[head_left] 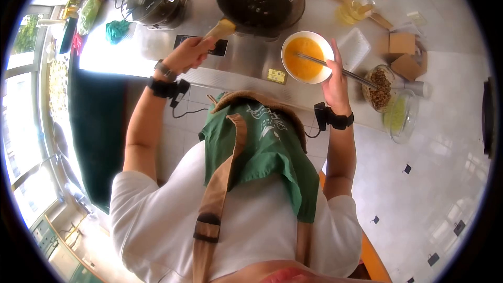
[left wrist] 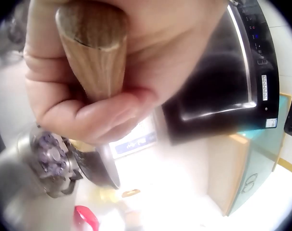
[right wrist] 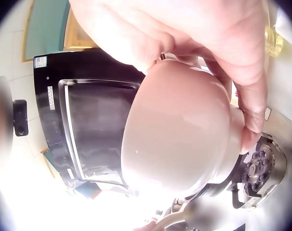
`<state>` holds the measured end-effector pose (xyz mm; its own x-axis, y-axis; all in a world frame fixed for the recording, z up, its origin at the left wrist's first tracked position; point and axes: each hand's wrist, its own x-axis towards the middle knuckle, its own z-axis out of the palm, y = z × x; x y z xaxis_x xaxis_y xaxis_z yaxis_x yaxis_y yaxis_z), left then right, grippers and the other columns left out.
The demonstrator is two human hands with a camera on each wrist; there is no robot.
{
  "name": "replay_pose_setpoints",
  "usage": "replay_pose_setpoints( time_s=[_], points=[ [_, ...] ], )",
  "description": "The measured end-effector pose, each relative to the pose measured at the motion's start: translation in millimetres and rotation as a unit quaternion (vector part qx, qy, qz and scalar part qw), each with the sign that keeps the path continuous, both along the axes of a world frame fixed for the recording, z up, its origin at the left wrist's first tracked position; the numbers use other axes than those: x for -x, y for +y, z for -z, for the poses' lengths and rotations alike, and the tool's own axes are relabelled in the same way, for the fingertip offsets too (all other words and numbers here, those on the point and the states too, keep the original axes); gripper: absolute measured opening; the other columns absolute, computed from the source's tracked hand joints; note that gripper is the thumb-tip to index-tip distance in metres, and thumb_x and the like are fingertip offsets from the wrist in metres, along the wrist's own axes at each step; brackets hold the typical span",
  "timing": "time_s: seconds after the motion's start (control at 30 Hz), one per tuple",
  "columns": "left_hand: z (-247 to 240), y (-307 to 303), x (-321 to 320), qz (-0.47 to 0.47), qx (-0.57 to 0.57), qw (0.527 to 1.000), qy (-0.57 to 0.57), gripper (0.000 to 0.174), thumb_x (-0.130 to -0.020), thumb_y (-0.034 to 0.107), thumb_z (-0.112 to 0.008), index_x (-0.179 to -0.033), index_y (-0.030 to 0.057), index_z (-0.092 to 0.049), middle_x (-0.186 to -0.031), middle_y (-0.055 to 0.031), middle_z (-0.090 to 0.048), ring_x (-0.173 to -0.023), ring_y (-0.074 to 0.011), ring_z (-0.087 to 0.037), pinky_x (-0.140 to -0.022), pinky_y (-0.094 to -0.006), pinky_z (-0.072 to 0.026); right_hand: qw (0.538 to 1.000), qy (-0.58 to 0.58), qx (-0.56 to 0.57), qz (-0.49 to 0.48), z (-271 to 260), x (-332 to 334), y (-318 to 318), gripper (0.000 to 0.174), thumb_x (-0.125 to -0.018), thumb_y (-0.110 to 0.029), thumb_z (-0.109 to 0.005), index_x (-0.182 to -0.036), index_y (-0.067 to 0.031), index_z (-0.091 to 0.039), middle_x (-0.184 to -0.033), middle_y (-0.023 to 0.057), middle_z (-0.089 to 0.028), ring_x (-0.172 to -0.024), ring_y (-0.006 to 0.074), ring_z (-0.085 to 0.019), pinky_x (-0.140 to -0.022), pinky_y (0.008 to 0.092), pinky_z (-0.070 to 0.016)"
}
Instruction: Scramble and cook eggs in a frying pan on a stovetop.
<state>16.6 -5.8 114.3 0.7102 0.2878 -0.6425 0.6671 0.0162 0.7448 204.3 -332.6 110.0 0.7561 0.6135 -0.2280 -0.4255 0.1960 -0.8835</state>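
Observation:
My left hand (head_left: pixel 188 55) grips the wooden handle (head_left: pixel 224 27) of a dark wok (head_left: pixel 259 2), its fingers curled round it in the left wrist view. The wok lies over the stove at the top of the head view, with small glints on its inner surface. My right hand (head_left: pixel 337 86) holds a white bowl (head_left: pixel 326 47) by its side, between thumb and fingers. Beaten egg (head_left: pixel 301 65) fills much of it. Metal chopsticks (head_left: pixel 359 78) lean in the egg and cross beneath the thumb. In the right wrist view the bowl's smooth outside (right wrist: pixel 179 125) faces the camera.
A lidded pot (head_left: pixel 154 2) stands left of the wok, near a green cloth (head_left: pixel 117 30). A yellow packet (head_left: pixel 276 76) lies on the counter's front. To the right are a white tray (head_left: pixel 355 47), an oil bottle (head_left: pixel 348 13), a cardboard box (head_left: pixel 402 43) and bowls of chopped food (head_left: pixel 380 88).

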Motion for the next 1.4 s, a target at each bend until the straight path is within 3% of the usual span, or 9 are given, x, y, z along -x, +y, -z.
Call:
replay_pose_setpoints(
  time_s=[0.13,0.17,0.47,0.6,0.7,0.83,1.07,1.17,1.4],
  points=[
    [-4,-8,-22,0.012,-0.018,1.000,0.015,0.040,-0.096,0.047,-0.048,-0.091,0.0068,-0.054,-0.060,0.0058,-0.043,-0.041,-0.0016,-0.036,-0.033,-0.0178,-0.0231,0.999,0.004,-0.033,0.020,-6,1,-4,0.060,-0.091,-0.017,-0.040,-0.149,-0.0082,-0.024,-0.146,0.0102,-0.035,-0.133,0.0242,-0.035,-0.110,0.0385,-0.0301],
    [35,3,-31,0.041,-0.026,0.999,0.006,0.041,-0.095,0.047,-0.049,-0.091,0.0073,-0.055,-0.061,0.0062,-0.044,-0.042,-0.0015,-0.036,-0.033,-0.0179,-0.0232,0.999,-0.014,-0.036,0.015,-6,-1,-5,0.060,-0.092,-0.017,-0.040,-0.149,-0.0089,-0.024,-0.145,0.0107,-0.035,-0.132,0.0244,-0.036,-0.109,0.0389,-0.0306],
    [-8,-1,-9,0.014,-0.011,0.999,0.034,0.040,-0.096,0.044,-0.050,-0.096,0.0041,-0.056,-0.062,0.0053,-0.041,-0.044,-0.0012,-0.033,-0.035,-0.0167,-0.0250,0.999,0.001,-0.027,0.043,-15,-5,-18,0.059,-0.091,-0.017,-0.041,-0.148,-0.0062,-0.026,-0.147,0.0084,-0.033,-0.130,0.0193,-0.039,-0.107,0.0340,-0.0342],
    [-3,11,-9,-0.035,0.090,0.995,0.029,0.036,-0.098,0.040,-0.049,-0.096,0.0046,-0.053,-0.061,0.0067,-0.038,-0.042,-0.0002,-0.029,-0.035,-0.0143,-0.0240,0.998,0.005,-0.027,0.061,-13,-5,-19,0.060,-0.091,-0.017,-0.041,-0.148,-0.0069,-0.026,-0.146,0.0086,-0.033,-0.130,0.0200,-0.039,-0.107,0.0350,-0.0339],
    [15,13,0,-0.136,0.377,0.915,-0.047,0.032,-0.100,0.037,-0.046,-0.093,0.0062,-0.050,-0.059,0.0091,-0.033,-0.040,0.0026,-0.027,-0.033,-0.0118,-0.0240,0.997,0.010,-0.042,0.059,-22,-5,-22,0.060,-0.091,-0.017,-0.040,-0.148,-0.0074,-0.024,-0.145,0.0093,-0.035,-0.130,0.0212,-0.040,-0.108,0.0356,-0.0332],
    [22,11,6,-0.139,0.393,0.906,-0.070,0.032,-0.100,0.037,-0.046,-0.094,0.0065,-0.051,-0.058,0.0084,-0.034,-0.040,0.0021,-0.028,-0.033,-0.0124,-0.0240,0.997,-0.008,-0.034,0.069,-19,-8,-21,0.061,-0.091,-0.017,-0.040,-0.148,-0.0067,-0.023,-0.144,0.0108,-0.036,-0.130,0.0224,-0.040,-0.108,0.0376,-0.0330],
    [47,-12,12,-0.093,0.207,0.968,-0.110,0.034,-0.099,0.040,-0.046,-0.092,0.0070,-0.049,-0.057,0.0055,-0.038,-0.039,-0.0016,-0.030,-0.035,-0.0172,-0.0252,0.996,-0.024,-0.028,0.080,-20,-10,-22,0.060,-0.092,-0.017,-0.040,-0.148,-0.0069,-0.023,-0.144,0.0109,-0.036,-0.130,0.0230,-0.040,-0.108,0.0382,-0.0335],
    [64,-19,12,-0.027,0.006,0.984,-0.178,0.037,-0.097,0.044,-0.049,-0.089,0.0077,-0.048,-0.054,0.0038,-0.042,-0.038,-0.0030,-0.034,-0.035,-0.0187,-0.0276,0.995,-0.028,-0.018,0.089,-21,-10,-25,0.060,-0.092,-0.018,-0.040,-0.149,-0.0078,-0.023,-0.144,0.0113,-0.036,-0.130,0.0236,-0.041,-0.107,0.0385,-0.0353],
    [64,-25,8,-0.031,-0.029,0.975,-0.219,0.037,-0.097,0.043,-0.049,-0.088,0.0068,-0.047,-0.053,0.0041,-0.042,-0.039,-0.0030,-0.036,-0.035,-0.0185,-0.0288,0.994,-0.013,-0.016,0.106,-19,-8,-28,0.061,-0.092,-0.020,-0.041,-0.149,-0.0098,-0.022,-0.143,0.0119,-0.036,-0.128,0.0262,-0.043,-0.104,0.0413,-0.0397]
  ],
)
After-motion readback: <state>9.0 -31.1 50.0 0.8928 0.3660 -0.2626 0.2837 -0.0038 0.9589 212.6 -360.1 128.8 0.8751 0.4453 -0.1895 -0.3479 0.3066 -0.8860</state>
